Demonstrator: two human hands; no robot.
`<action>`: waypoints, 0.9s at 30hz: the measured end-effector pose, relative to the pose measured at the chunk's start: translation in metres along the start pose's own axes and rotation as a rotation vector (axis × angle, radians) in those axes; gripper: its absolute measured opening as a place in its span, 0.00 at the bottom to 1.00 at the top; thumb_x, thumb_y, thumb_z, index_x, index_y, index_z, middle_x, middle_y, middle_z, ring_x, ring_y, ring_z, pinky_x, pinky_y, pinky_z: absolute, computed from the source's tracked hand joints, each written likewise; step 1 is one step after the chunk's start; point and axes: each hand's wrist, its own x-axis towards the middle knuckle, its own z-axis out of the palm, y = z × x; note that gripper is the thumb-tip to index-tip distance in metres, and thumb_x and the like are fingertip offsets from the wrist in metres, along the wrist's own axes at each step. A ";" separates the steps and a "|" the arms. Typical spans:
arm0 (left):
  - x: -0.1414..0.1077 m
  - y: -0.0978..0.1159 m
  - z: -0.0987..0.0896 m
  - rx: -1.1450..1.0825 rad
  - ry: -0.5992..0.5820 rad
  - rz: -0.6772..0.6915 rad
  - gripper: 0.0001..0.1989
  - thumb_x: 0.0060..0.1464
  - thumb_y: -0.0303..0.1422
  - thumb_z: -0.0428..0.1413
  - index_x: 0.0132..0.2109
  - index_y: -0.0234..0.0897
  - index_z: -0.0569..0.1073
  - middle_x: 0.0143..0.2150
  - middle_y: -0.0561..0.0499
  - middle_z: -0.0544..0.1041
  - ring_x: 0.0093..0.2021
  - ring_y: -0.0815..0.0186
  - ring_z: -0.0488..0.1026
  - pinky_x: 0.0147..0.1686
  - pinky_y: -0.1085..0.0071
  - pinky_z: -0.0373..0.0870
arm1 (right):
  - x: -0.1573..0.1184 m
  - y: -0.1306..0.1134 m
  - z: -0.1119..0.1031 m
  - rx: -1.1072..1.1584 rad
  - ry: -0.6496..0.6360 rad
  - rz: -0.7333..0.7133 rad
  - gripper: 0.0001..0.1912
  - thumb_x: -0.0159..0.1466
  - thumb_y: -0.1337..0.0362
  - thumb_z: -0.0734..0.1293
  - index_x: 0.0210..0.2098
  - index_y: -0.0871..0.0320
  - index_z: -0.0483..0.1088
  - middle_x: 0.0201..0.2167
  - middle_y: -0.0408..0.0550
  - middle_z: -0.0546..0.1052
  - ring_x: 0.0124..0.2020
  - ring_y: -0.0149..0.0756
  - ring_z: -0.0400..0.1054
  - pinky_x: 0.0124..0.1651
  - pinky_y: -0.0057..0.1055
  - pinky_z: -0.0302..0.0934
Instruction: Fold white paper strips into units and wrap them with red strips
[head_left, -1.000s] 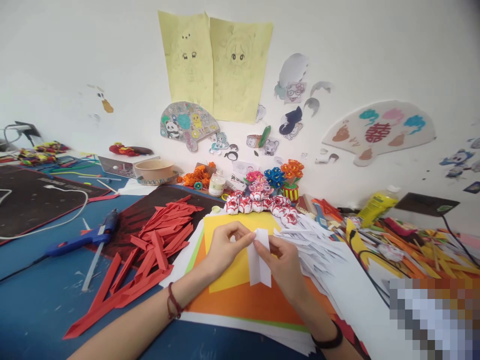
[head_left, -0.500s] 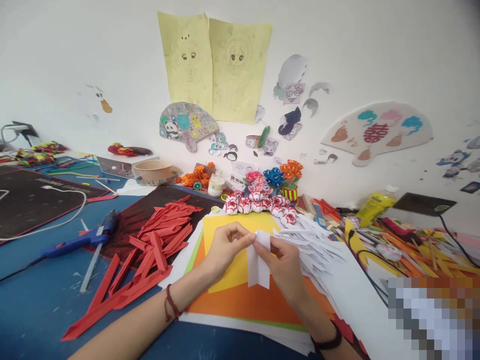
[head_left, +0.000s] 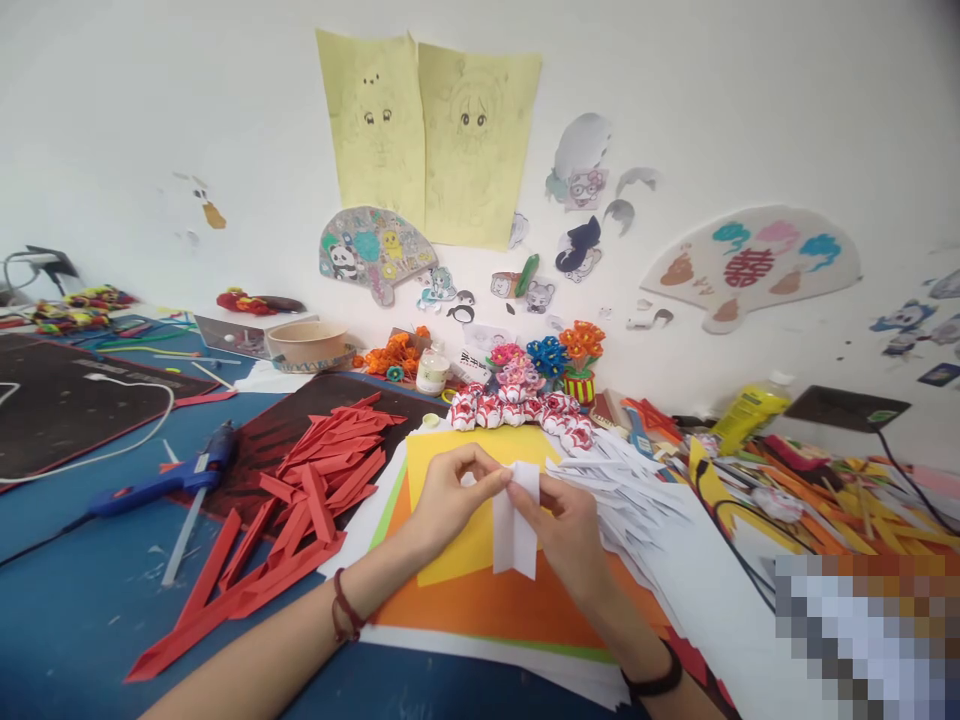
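Between my hands hangs a white paper strip (head_left: 515, 540), creased lengthwise, its lower end loose above the sheets. My left hand (head_left: 455, 500) pinches its upper left edge between thumb and forefinger. On the right side, my right hand (head_left: 564, 525) grips the same strip near the top, thumb in front and fingers behind it. Beneath lie a yellow sheet (head_left: 450, 550) and an orange sheet (head_left: 450, 605), stacked on other paper. To the left is a heap of folded red paper strips (head_left: 330, 460); many loose white strips (head_left: 622, 500) lie to the right.
A blue glue gun (head_left: 161, 480) with its cord lies at the left. Behind the sheets stand red-and-white folded paper pieces (head_left: 517, 405), paper flowers (head_left: 555, 355) and a bowl (head_left: 307, 345). At right are a yellow bottle (head_left: 754, 412) and a black cable (head_left: 724, 520).
Both hands keep their pinch on the white paper strip. Its loose lower end has shifted very slightly to the left; little else differs.
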 end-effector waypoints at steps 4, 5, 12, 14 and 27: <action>0.006 0.004 -0.006 0.075 -0.108 0.042 0.12 0.53 0.40 0.59 0.32 0.34 0.75 0.29 0.50 0.74 0.31 0.67 0.68 0.32 0.72 0.62 | 0.001 0.001 -0.001 0.046 -0.021 0.018 0.16 0.61 0.57 0.66 0.21 0.60 0.65 0.19 0.40 0.60 0.23 0.30 0.54 0.25 0.26 0.50; 0.007 0.005 -0.007 0.096 -0.126 0.049 0.11 0.54 0.39 0.58 0.33 0.34 0.76 0.29 0.50 0.74 0.31 0.67 0.68 0.32 0.72 0.62 | 0.001 0.000 -0.002 0.048 -0.035 0.022 0.16 0.61 0.57 0.65 0.21 0.60 0.65 0.19 0.40 0.60 0.23 0.30 0.54 0.25 0.26 0.50; 0.008 0.007 -0.009 0.125 -0.142 0.060 0.10 0.54 0.37 0.58 0.31 0.33 0.75 0.30 0.49 0.75 0.31 0.67 0.68 0.33 0.72 0.62 | 0.000 -0.004 -0.004 0.023 -0.077 0.005 0.17 0.60 0.59 0.66 0.19 0.60 0.63 0.19 0.39 0.58 0.23 0.28 0.51 0.25 0.26 0.47; 0.009 0.005 -0.010 0.106 -0.164 0.043 0.10 0.54 0.37 0.58 0.32 0.33 0.76 0.31 0.49 0.76 0.32 0.67 0.68 0.33 0.72 0.62 | 0.001 -0.003 -0.005 0.051 -0.098 0.020 0.16 0.60 0.59 0.66 0.20 0.60 0.64 0.19 0.40 0.59 0.23 0.29 0.52 0.25 0.26 0.49; 0.007 0.008 -0.012 0.350 -0.228 0.125 0.14 0.62 0.37 0.48 0.32 0.33 0.71 0.29 0.53 0.71 0.31 0.69 0.65 0.31 0.74 0.60 | 0.001 0.006 -0.004 0.010 -0.112 0.011 0.16 0.60 0.58 0.66 0.19 0.60 0.64 0.18 0.40 0.59 0.22 0.28 0.52 0.24 0.26 0.48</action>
